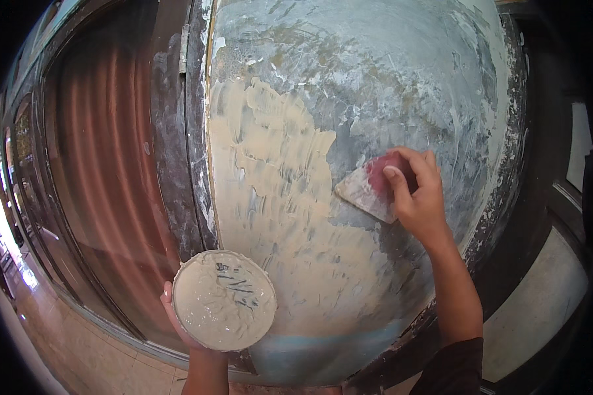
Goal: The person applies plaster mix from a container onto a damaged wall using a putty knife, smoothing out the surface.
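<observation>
My right hand grips a putty knife by its reddish upper part. Its pale, smeared blade is at the wall, by the edge of the coated area. Cream filler paste covers the left and lower part of the grey wall panel in rough, streaky strokes. At the lower left my left hand holds a round container of cream paste from its left side and beneath, with its open face toward me. Most of my left fingers are hidden behind the container.
A dark door frame with a hinge borders the panel on the left. Beyond it is glass with a reddish-brown curtain behind. Dark, paint-spattered framing runs along the right. Tiled floor shows at the lower left.
</observation>
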Available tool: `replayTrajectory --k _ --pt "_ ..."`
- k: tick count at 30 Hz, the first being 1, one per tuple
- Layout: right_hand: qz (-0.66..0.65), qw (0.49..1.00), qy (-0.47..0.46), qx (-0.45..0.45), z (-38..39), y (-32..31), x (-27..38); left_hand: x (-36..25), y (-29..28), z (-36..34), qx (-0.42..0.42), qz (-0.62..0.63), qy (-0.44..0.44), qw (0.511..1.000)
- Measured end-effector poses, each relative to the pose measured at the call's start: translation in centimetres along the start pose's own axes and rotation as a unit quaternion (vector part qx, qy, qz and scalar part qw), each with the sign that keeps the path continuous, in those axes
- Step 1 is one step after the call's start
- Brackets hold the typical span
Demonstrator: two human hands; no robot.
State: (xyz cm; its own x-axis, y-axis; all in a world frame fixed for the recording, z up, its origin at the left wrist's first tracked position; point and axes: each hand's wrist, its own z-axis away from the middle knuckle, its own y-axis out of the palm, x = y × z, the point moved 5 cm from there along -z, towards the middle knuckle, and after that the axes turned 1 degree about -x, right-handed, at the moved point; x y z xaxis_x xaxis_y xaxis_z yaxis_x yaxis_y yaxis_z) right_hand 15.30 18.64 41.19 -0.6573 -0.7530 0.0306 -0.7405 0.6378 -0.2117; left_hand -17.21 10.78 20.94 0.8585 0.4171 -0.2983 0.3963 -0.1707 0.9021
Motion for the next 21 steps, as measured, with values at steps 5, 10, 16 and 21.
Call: replayTrajectory --k 5,10,16,21 --pt "0.028 0.994 -0.053 0.088 1.8 1.5 0.7 0.2 0.7 0.0 0.003 0.034 -0.008 0.999" --pt "-0.028 0.999 0.019 0.002 -0.1 -0.4 -0.3 0.7 2.5 -0.2 0.031 0.036 -0.044 0.998" --pt "-0.044 0.948 -0.272 0.161 2.3 -2.1 8.4 0.3 3.8 -1.0 0.086 0.053 -0.013 0.995" --pt "-0.025 0.923 -0.347 0.166 5.3 -1.9 12.8 1.2 4.7 -1.1 0.126 0.118 -0.033 0.984"
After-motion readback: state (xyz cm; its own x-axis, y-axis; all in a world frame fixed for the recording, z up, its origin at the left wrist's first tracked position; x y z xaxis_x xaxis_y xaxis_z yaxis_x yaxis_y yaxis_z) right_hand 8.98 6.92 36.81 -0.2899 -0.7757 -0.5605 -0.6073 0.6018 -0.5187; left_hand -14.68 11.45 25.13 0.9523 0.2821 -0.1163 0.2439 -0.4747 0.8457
